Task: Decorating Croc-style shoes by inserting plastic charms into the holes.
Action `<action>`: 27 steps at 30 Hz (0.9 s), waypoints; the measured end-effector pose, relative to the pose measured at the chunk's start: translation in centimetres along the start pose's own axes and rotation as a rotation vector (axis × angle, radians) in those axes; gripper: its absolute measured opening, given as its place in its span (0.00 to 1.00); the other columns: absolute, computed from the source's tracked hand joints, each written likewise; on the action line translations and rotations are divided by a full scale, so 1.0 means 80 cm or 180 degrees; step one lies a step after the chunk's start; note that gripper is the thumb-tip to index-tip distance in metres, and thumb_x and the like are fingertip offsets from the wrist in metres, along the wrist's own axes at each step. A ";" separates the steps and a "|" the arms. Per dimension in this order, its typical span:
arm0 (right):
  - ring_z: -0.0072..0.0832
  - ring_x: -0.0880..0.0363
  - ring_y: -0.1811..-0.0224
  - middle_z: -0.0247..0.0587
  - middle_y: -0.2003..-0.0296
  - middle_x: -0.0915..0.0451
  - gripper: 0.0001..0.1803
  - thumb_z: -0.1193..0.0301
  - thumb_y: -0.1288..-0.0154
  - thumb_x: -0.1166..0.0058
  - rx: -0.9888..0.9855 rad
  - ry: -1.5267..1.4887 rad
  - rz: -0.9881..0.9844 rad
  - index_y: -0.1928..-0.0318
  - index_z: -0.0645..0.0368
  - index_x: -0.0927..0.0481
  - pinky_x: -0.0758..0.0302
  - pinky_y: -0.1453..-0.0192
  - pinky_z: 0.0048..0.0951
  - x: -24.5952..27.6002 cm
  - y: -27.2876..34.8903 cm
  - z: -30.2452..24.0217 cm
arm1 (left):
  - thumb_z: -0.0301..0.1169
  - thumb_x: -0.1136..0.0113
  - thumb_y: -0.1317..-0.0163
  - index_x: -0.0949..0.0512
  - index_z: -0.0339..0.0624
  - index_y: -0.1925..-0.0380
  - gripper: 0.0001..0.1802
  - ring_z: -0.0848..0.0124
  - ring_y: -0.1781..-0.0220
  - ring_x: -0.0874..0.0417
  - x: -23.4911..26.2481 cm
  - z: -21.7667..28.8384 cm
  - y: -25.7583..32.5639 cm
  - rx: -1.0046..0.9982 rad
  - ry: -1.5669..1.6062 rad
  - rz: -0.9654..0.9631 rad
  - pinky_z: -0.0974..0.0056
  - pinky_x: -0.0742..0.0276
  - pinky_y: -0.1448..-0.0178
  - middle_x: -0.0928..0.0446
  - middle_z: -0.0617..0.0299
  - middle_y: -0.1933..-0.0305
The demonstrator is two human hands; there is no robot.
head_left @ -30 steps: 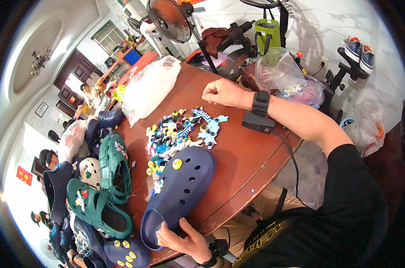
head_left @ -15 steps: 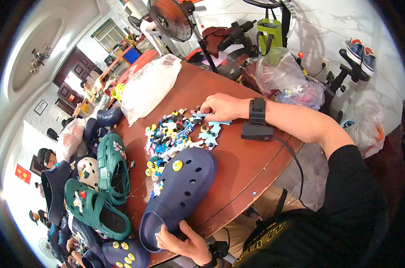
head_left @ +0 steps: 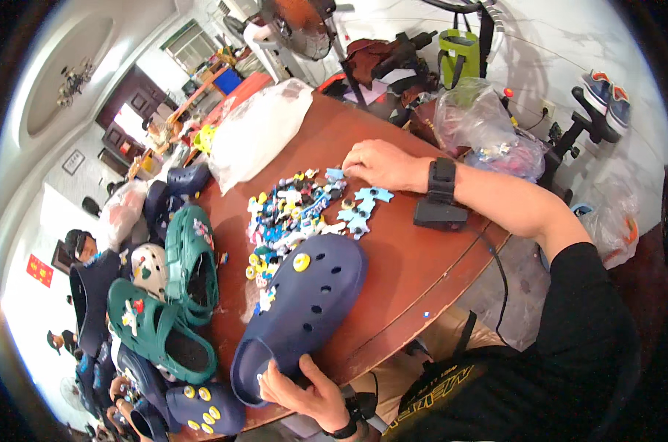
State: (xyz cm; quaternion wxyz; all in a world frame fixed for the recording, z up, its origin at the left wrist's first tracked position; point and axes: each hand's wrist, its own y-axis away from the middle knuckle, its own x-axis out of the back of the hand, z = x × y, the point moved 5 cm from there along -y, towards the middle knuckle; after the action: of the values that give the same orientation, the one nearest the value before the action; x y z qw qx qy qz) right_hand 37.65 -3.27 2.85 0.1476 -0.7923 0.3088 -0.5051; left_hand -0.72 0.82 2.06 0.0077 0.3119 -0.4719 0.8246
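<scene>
A navy foam clog [head_left: 332, 295] lies sole down at the table's near edge, its toe pointing away to the right. My left hand [head_left: 304, 392] grips its heel rim, with fingers inside the opening. A round yellow charm [head_left: 301, 262] and a white figure charm [head_left: 265, 299] sit on the clog. Beyond the toe spreads a pile of mixed shoe charms [head_left: 293, 214]. At its far right side, my right hand [head_left: 382, 166] has its fingers curled down, the tips closed at a light blue charm [head_left: 335, 174]. More light blue charms [head_left: 356, 219] lie nearer me, below that hand.
Green clogs [head_left: 190, 258] with charms, a white clog [head_left: 150, 271] and several navy clogs crowd the table's left side. A white plastic bag [head_left: 264, 132] lies at the far edge. A black box [head_left: 438, 214] with a cable hangs under my right wrist.
My right hand has lifted slightly and shifted, and the light blue piece at its fingertips shows more. The whole view has turned a little. My left hand keeps its hold on the clog.
</scene>
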 end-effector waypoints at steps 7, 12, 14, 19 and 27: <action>0.35 0.22 0.62 0.42 0.66 0.21 0.08 0.70 0.35 0.46 0.0204 -0.0669 0.0116 0.60 0.62 0.18 0.26 0.58 0.33 0.012 0.007 -0.053 | 0.28 0.34 0.45 0.28 0.30 0.50 0.23 0.45 0.48 0.32 -0.005 0.000 -0.008 0.0030 -0.0068 -0.0057 0.45 0.41 0.40 0.27 0.44 0.53; 0.35 0.24 0.59 0.39 0.65 0.21 0.07 0.72 0.39 0.40 0.1437 -0.0664 0.0417 0.60 0.59 0.18 0.29 0.53 0.35 0.018 0.031 -0.137 | 0.29 0.36 0.44 0.29 0.31 0.50 0.23 0.49 0.51 0.31 -0.004 0.005 -0.013 -0.0198 -0.0121 -0.0062 0.49 0.40 0.45 0.28 0.48 0.57; 0.35 0.25 0.59 0.37 0.64 0.21 0.09 0.73 0.43 0.37 0.1602 -0.0790 0.0385 0.60 0.58 0.18 0.30 0.53 0.35 0.013 0.039 -0.160 | 0.29 0.36 0.44 0.30 0.31 0.50 0.23 0.50 0.52 0.31 -0.003 0.007 -0.015 -0.0129 -0.0103 -0.0122 0.50 0.40 0.45 0.28 0.48 0.57; 0.33 0.26 0.62 0.34 0.63 0.22 0.14 0.74 0.46 0.35 0.2381 -0.0804 0.0613 0.58 0.57 0.19 0.31 0.55 0.36 0.008 0.051 -0.211 | 0.30 0.37 0.43 0.30 0.32 0.50 0.23 0.51 0.55 0.31 -0.004 0.011 -0.020 -0.0071 -0.0164 -0.0223 0.52 0.41 0.47 0.28 0.50 0.59; 0.29 0.24 0.62 0.35 0.61 0.22 0.14 0.73 0.44 0.39 0.3179 -0.0361 0.0610 0.55 0.59 0.19 0.28 0.51 0.38 -0.003 0.066 -0.234 | 0.32 0.37 0.44 0.29 0.33 0.51 0.22 0.51 0.56 0.30 -0.003 0.013 -0.022 -0.0162 -0.0136 -0.0226 0.51 0.41 0.45 0.27 0.49 0.59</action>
State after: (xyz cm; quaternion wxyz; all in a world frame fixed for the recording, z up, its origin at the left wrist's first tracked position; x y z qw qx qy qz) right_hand 19.07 -5.66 8.16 0.5703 -0.6195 0.0926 -0.5314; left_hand 0.52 1.05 3.68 0.0348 0.3457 -0.4815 0.8046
